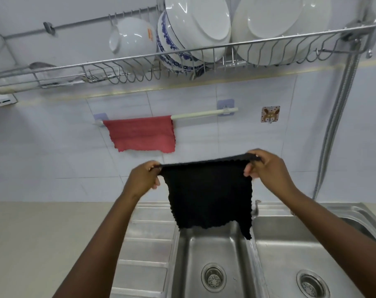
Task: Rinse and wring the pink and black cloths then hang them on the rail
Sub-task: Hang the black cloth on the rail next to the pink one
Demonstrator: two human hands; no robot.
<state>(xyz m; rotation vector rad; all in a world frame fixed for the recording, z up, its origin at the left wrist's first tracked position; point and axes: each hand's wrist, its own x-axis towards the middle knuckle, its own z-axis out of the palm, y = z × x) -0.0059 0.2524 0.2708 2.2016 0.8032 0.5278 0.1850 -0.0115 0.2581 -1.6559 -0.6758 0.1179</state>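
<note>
The black cloth (pixel 208 196) hangs spread out above the sink, stretched flat by its two top corners. My left hand (pixel 143 179) pinches the left corner and my right hand (pixel 266 168) pinches the right corner. On the tiled wall behind, the pink cloth (pixel 140 134) is draped over the left half of the white rail (pixel 204 114). The rail's right half is bare. The black cloth is below the rail and nearer to me, not touching it.
A double steel sink (pixel 251 250) with two drains lies below the cloth, with a ribbed drainboard (pixel 148 233) on its left. Overhead, a wire dish rack (pixel 182 54) holds white bowls and plates. A metal hose (pixel 333 130) runs down the wall at right.
</note>
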